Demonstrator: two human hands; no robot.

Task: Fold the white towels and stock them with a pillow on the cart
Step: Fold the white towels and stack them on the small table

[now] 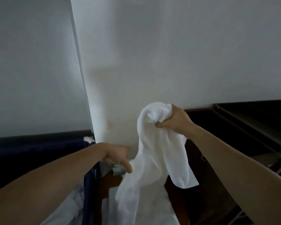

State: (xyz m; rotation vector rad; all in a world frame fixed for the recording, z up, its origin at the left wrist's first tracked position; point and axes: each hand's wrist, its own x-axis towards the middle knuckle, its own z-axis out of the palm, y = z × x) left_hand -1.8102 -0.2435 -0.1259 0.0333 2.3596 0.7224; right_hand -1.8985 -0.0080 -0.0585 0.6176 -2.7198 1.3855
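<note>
A soft white terry towel [154,143] is held up in front of a plain white wall [169,54]. Its top end is bunched and clenched in the right hand [173,119], whose fingers and thumb are curled tightly round the gathered cloth. From that fist the towel is draped downward in two parts: a shorter flap hangs to the right, and a longer length falls down and to the left, out of view at the bottom edge.

The left hand [117,157] is held lower, just beside the towel's left edge. Its fingers [127,168] are loosely stretched downward and nothing is seen clasped in them. The hand is blurred, so whether a fingertip is touching the cloth cannot be told.

Below and behind the left hand a dark navy fabric panel [39,153] is stretched across the left of the view, with a strip of it hanging down near the wrist. A reddish-brown wooden piece [109,181] is seen between that strip and the towel. Crumpled white linen [66,210] lies at the bottom left, beneath the navy strip. On the right a dark shelved frame [253,117] is set against the wall – its surfaces are in deep shadow, and what is kept on them cannot be made out.
</note>
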